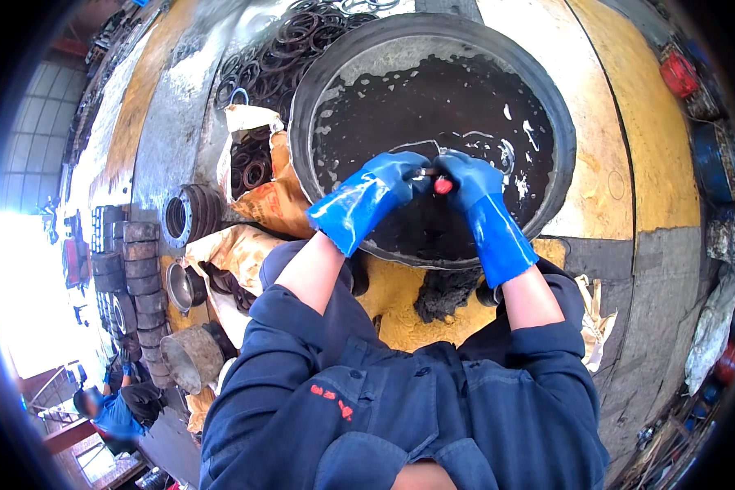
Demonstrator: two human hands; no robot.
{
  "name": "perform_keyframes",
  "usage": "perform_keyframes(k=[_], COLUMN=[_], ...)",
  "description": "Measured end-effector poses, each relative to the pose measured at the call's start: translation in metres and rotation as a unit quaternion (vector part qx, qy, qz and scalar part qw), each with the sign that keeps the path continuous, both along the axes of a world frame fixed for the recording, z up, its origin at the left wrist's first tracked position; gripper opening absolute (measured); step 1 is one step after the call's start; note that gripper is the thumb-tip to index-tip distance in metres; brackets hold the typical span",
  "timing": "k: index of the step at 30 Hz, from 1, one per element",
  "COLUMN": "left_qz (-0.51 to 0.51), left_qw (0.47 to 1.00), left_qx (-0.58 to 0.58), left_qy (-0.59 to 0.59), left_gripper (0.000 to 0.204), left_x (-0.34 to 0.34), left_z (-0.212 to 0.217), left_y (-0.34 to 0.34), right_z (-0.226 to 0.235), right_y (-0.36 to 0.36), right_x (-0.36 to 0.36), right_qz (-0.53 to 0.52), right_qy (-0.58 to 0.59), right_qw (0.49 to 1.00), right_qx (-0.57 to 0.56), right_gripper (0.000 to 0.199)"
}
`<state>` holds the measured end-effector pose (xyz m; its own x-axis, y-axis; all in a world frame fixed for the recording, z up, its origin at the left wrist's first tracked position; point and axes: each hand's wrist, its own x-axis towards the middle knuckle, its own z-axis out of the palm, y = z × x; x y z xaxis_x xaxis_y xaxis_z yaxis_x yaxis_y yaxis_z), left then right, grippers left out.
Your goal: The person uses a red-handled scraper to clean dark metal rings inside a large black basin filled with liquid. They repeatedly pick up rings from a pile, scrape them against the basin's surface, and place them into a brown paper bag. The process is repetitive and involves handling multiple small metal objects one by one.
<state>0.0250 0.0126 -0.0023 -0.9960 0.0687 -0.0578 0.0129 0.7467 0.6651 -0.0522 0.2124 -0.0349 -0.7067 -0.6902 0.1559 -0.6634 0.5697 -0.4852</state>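
Both my hands wear long blue rubber gloves and meet over a large round black tub [562,163] of dark liquid. In my closed right hand [472,175] is a small tool with a red end [443,186]; its kind is mostly hidden by the fingers. My left hand [396,175] is closed right beside it, next to a short metallic piece [425,172]. A thin, light curved edge [420,144], like wire or part of a ring, shows just beyond the gloves. What the left fingers grip is hidden. Pale foam floats on the liquid.
Many dark rings [282,57] lie heaped beyond the tub's left side. An open paper sack [282,204] of rings stands nearer. Stacked flanged rings [194,214], a metal cylinder [192,359] and a dark clump [445,294] lie around me. Another person [118,408] is at lower left.
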Motion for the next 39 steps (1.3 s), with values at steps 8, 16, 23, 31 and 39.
perform_keyframes(k=[8, 16, 23, 31, 39], left_qz=[0.230, 0.268, 0.313, 0.327, 0.302], left_qw=[0.865, 0.815, 0.792, 0.794, 0.819], left_qx=[0.433, 0.504, 0.518, 0.510, 0.484], left_qy=[-0.104, -0.100, -0.080, -0.052, -0.065], left_gripper=[0.028, 0.022, 0.018, 0.018, 0.020], left_x=[0.012, -0.002, -0.012, -0.009, -0.004], left_z=[0.021, 0.011, 0.003, -0.010, -0.001], left_y=[-0.026, -0.016, -0.023, -0.041, -0.039], right_z=[0.043, 0.036, 0.007, 0.008, 0.014], right_y=[0.009, -0.004, 0.003, -0.006, 0.012], right_x=[-0.006, -0.008, 0.001, 0.016, 0.003], right_qz=[-0.111, 0.011, -0.196, -0.144, -0.251], right_qy=[-0.286, -0.022, -0.348, -0.493, -0.306], right_qw=[0.889, 0.948, 0.871, 0.829, 0.913], right_qx=[-0.340, -0.317, -0.285, -0.223, -0.095], right_gripper=[0.020, 0.029, 0.020, 0.024, 0.022])
